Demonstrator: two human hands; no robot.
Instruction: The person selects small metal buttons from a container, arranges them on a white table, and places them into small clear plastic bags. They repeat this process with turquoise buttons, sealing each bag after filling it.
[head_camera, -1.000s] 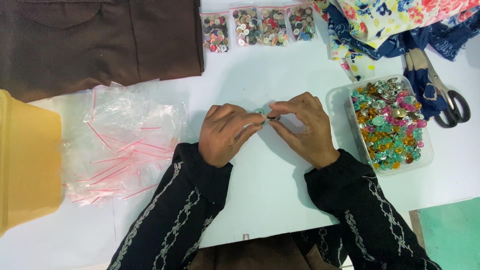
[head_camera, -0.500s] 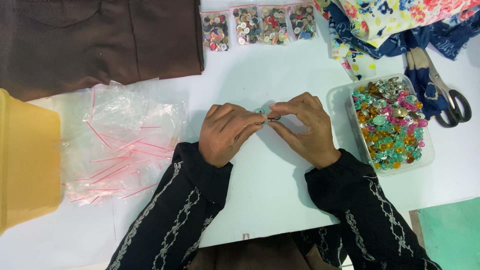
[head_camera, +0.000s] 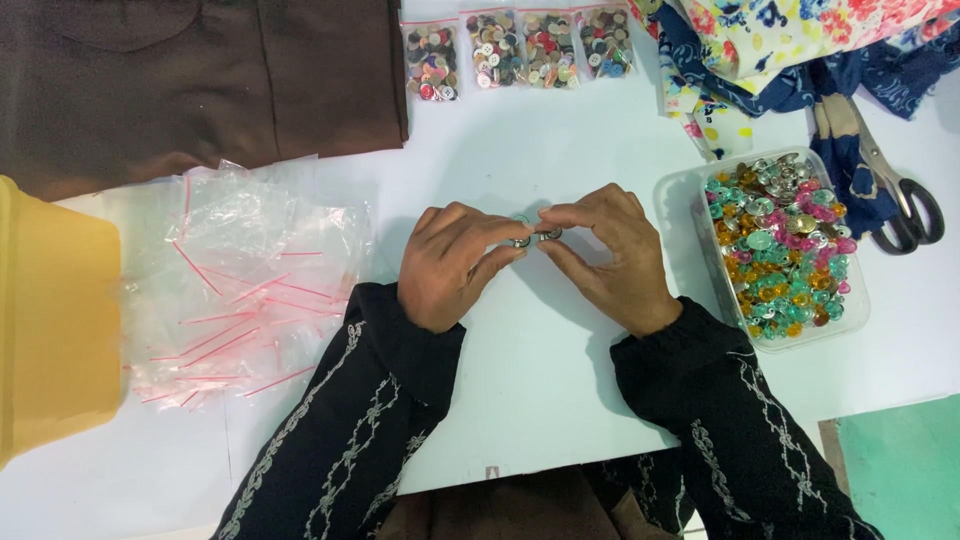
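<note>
A: Two small round silver metal snap pieces (head_camera: 537, 237) sit pinched between both hands, just above the white bench (head_camera: 560, 130), mid-frame. Left hand (head_camera: 455, 262) fingers are clenched on one piece, right hand (head_camera: 605, 255) fingers grasp the other; the pieces touch.

B: Handling note?

A: My judgement: keep the two faces square to each other and press with the thumbs, close to the bench so a slip does not scatter them.

B: Counts?

A: One clear plastic tub of coloured snap buttons (head_camera: 780, 245) just beside the right hand. Four small clear bags of mixed buttons (head_camera: 520, 50) in a row at the far edge. One loose heap of empty clear zip bags with red strips (head_camera: 240, 290) left of the left hand; number cannot be told. One pair of black-handled scissors (head_camera: 900, 195). One yellow plastic container (head_camera: 50, 320).
</note>
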